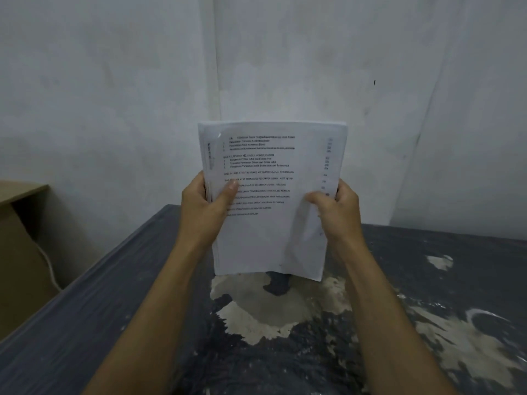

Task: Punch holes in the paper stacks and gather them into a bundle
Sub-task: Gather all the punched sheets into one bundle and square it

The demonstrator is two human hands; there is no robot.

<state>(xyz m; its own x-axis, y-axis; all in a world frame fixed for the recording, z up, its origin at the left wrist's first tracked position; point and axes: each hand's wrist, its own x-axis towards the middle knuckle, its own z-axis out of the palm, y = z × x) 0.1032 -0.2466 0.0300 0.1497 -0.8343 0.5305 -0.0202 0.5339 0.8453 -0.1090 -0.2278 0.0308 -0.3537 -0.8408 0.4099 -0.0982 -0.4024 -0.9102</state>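
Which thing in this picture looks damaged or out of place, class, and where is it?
The dark table top is damaged: its coating has worn or peeled away in pale patches, below the paper stack and toward the right. The stack itself is gripped upright by both hands.

Table: dark grey table top with worn pale patches where the coating has peeled.
Wall: plain whitish wall behind the table.
Furniture: light brown wooden cabinet at far left.
Cable: white cord hanging beside the cabinet.
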